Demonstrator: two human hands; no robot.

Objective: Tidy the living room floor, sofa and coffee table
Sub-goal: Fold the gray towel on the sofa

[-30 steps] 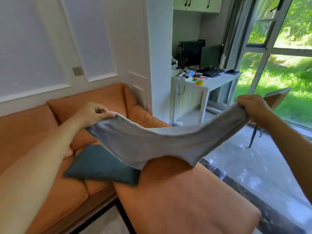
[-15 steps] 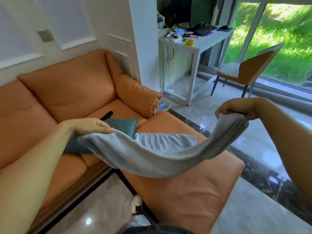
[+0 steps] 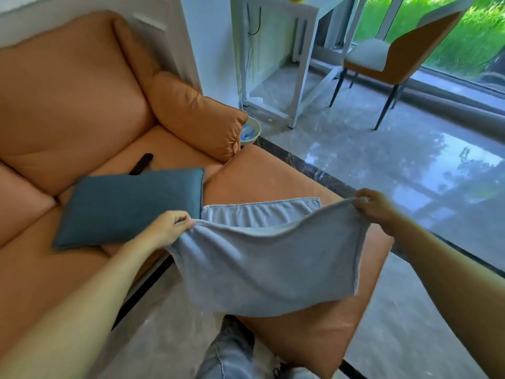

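A grey towel (image 3: pixel 262 263) hangs stretched between both hands above the orange ottoman (image 3: pixel 314 335). My left hand (image 3: pixel 169 231) pinches its left corner and my right hand (image 3: pixel 374 206) pinches its right corner. The towel's far end lies folded on the ottoman top, and its near fold droops over the ottoman's front. A blue cushion (image 3: pixel 128 206) lies flat on the orange sofa (image 3: pixel 71 105) just left of the towel. A black remote (image 3: pixel 141 163) rests on the seat behind the cushion, partly hidden by it.
A small bowl (image 3: pixel 250 131) sits on the floor beside the sofa arm. A white desk (image 3: pixel 276 58) stands behind it, and an orange chair (image 3: pixel 388 58) by the window. Glossy tiled floor (image 3: pixel 396 160) spreads to the right. My leg in jeans (image 3: pixel 226 356) is below the towel.
Both hands have come lower and closer to the ottoman with the towel. The towel's near fold now hangs lower over the ottoman front. The view has tilted further downward.
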